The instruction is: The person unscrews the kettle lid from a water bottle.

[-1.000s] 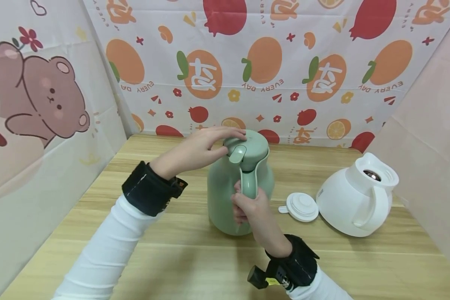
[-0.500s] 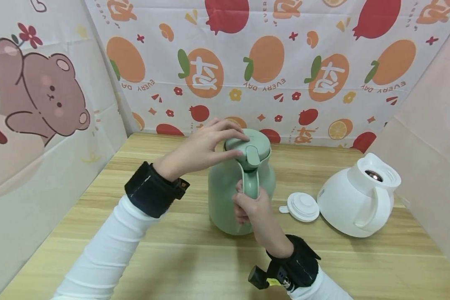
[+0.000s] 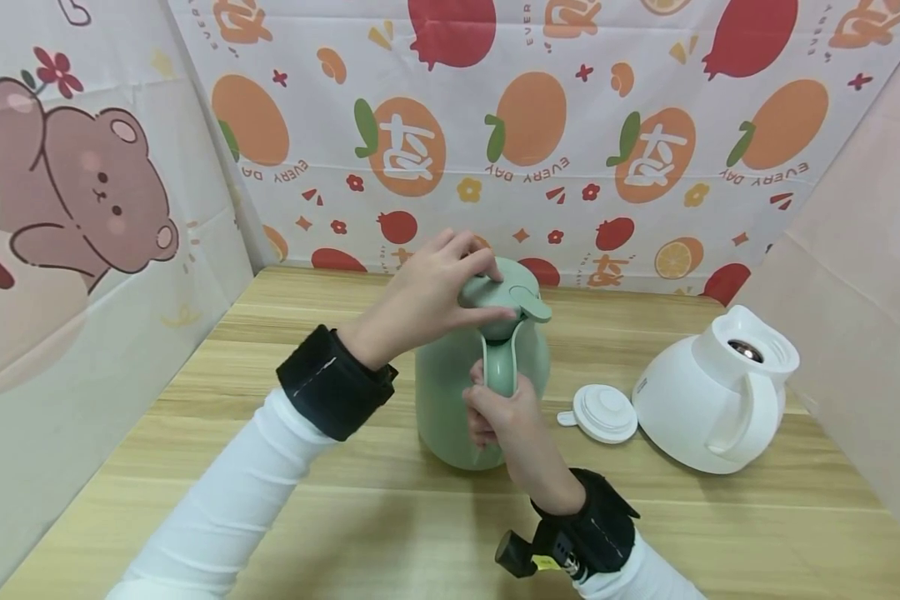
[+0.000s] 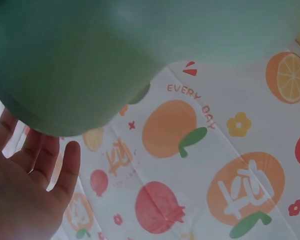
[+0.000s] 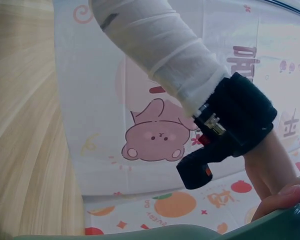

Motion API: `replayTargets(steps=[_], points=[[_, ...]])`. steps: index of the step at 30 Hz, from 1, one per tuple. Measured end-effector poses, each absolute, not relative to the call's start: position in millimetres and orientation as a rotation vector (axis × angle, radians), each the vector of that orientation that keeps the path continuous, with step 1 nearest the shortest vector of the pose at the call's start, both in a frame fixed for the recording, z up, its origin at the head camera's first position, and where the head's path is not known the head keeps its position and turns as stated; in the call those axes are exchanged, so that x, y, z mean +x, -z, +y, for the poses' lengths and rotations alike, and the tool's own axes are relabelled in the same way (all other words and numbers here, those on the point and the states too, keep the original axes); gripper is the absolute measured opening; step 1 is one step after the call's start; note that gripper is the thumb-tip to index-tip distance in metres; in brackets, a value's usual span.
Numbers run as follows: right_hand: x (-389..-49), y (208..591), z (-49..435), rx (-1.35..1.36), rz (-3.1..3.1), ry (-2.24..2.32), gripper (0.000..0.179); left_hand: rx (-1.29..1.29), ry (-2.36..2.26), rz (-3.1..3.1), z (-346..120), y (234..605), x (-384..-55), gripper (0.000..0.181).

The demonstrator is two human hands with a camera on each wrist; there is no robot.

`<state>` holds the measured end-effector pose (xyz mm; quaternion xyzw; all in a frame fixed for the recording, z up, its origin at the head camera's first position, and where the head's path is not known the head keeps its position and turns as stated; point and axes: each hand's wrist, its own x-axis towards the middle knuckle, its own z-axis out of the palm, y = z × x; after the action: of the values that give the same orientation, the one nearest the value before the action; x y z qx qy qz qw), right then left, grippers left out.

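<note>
A pale green vacuum jug [image 3: 446,400] stands upright on the wooden table. My left hand [image 3: 437,287] grips its round green lid [image 3: 512,273], thumb along the near side and fingers over the far left. The lid's tab [image 3: 534,306] points to the front right, off the line of the handle. Lower down, my right hand [image 3: 506,412] holds the jug's handle [image 3: 500,368], fingers wrapped round it. In the left wrist view, the fingers [image 4: 67,167] curve up at the edge of a blurred green surface [image 4: 90,65]. The right wrist view shows the jug's green edge [image 5: 165,234].
A white jug [image 3: 690,408] with an uncovered mouth stands on the right. Beside it lies a white lid [image 3: 604,414] with a small tab. Fruit-printed cloth [image 3: 465,125] hangs behind the table [image 3: 330,500]. A bear-printed cloth [image 3: 97,192] hangs at the left.
My left hand has turned the green lid counterclockwise; its tab swung from front left, past the handle, to front right. The right hand keeps its hold on the handle.
</note>
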<state>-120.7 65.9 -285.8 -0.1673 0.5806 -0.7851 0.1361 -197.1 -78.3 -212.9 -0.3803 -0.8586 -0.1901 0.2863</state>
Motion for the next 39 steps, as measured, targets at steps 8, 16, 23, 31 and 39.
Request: replayTargets(steps=[8,16,23,31,39], points=[[-120.4,287.4,64.5,-0.503,1.678,2.279,0.019,-1.052,0.376,-2.479,-66.3,205.6,-198.8,0.05],[-119.9,286.7,63.7,-0.531,1.682,2.275,0.021,-1.055,0.153,-2.789,-50.6,196.4,-203.4,0.074],[-120.1,285.6,64.0,-0.524,1.675,2.268,0.018,-1.013,0.134,-2.72,-45.5,198.7,-207.3,0.056],[-119.4,286.6,63.2,-0.526,1.679,2.261,0.021,-1.006,0.215,-2.64,-48.4,194.2,-205.4,0.049],[-119.1,287.8,64.6,-0.533,1.677,2.28,0.024,-0.99,0.594,-2.425,-58.7,191.8,-204.6,0.041]])
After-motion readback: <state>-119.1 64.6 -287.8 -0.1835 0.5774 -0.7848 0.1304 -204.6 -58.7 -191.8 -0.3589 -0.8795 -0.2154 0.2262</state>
